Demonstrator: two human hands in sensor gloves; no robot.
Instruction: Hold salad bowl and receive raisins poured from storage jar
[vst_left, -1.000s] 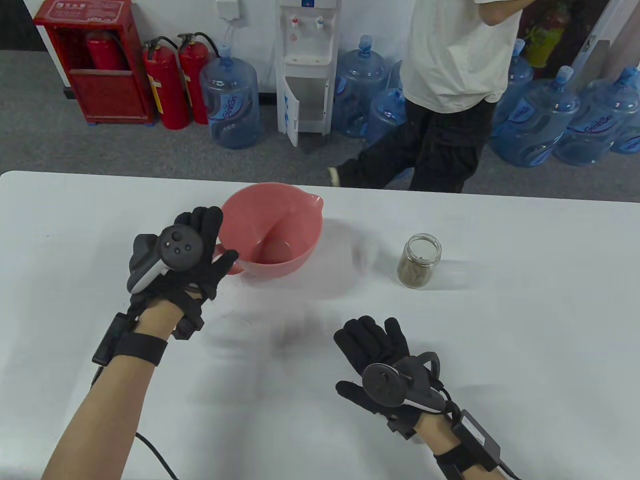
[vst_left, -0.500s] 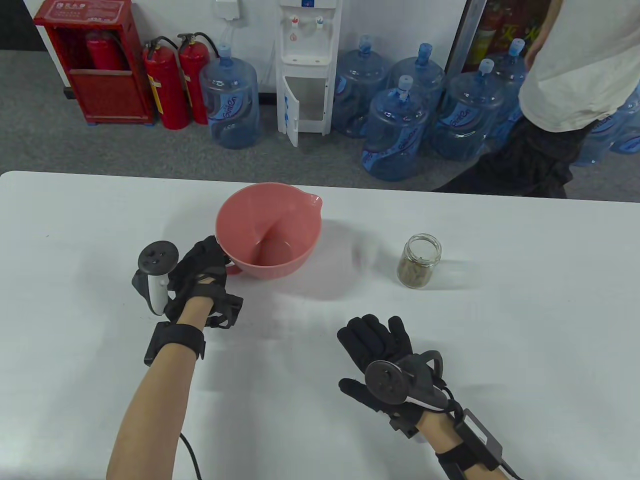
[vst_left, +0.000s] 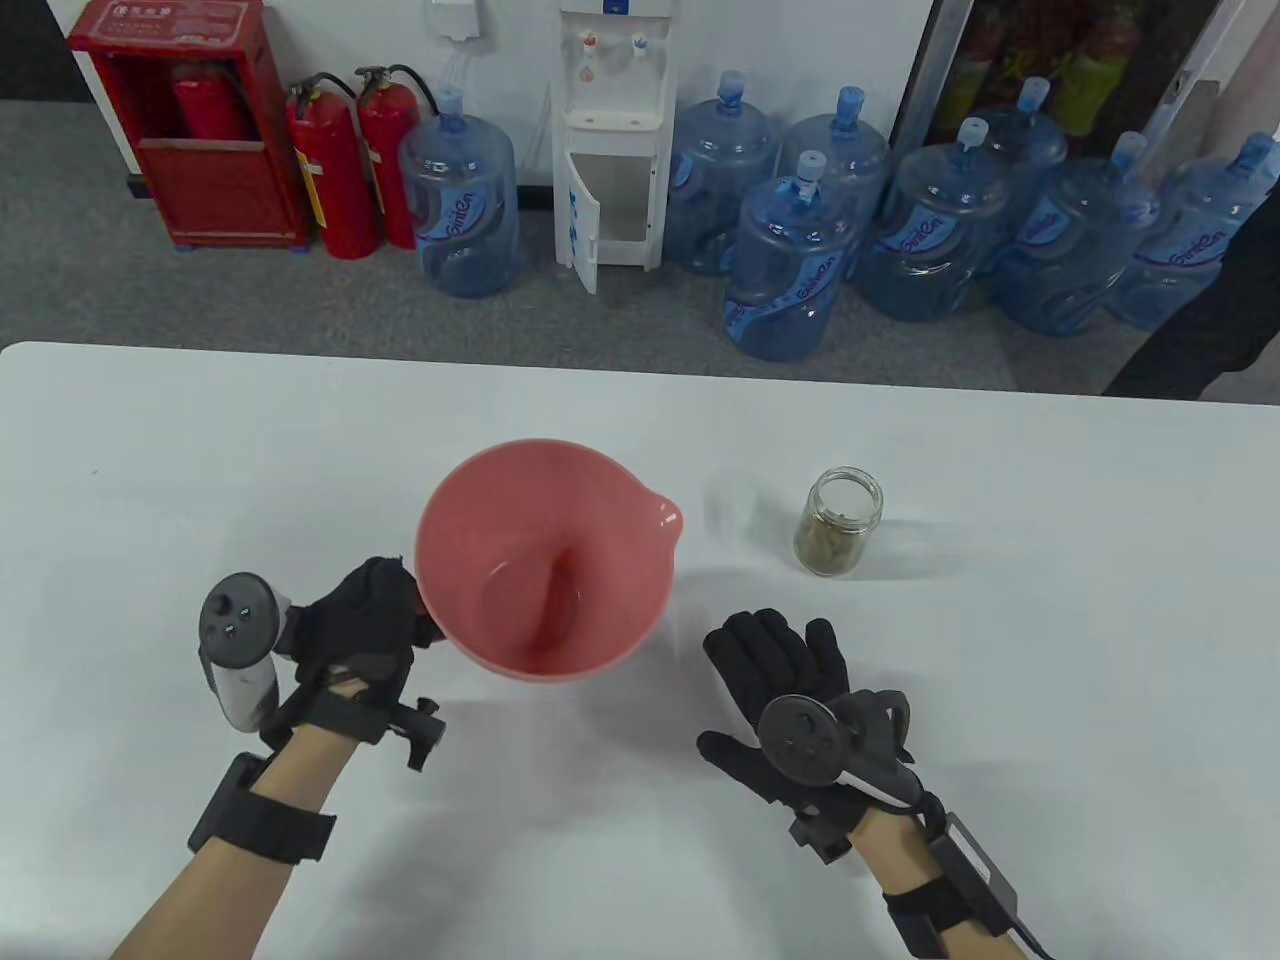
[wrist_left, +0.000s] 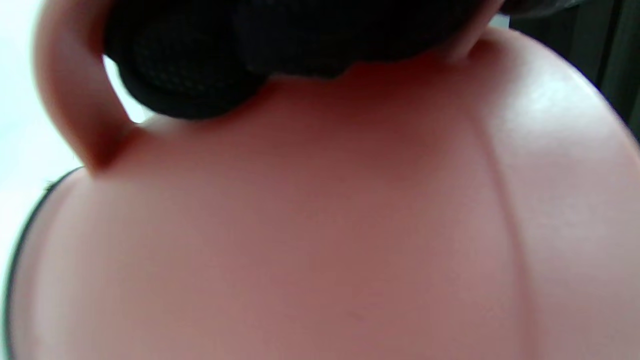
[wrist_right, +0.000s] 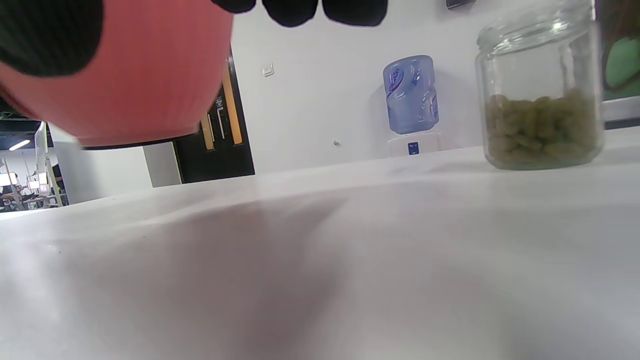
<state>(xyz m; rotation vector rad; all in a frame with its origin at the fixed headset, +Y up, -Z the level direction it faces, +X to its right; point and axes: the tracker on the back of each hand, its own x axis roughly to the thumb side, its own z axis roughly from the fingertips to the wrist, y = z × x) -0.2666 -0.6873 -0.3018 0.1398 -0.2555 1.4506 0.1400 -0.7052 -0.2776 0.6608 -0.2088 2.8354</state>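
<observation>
On the left of the bench (vst_left: 150, 450), the left hand (vst_left: 360, 625) gripped the salad bowl (vst_left: 545, 570) by its handle, fingers threaded through the loop as the left wrist view showed. That grip held the pink bowl lifted clear of the surface, mouth up and spout toward the jar, probably so it could catch a pour. Nothing lay inside it. To its right, the right hand (vst_left: 785, 680) hovered low with fingers spread, holding nothing, seemingly poised to fetch the jar. Farther right, the storage jar (vst_left: 840, 520) stood upright and lidless, its raisins (wrist_right: 542, 127) filling the lower half, untouched.
</observation>
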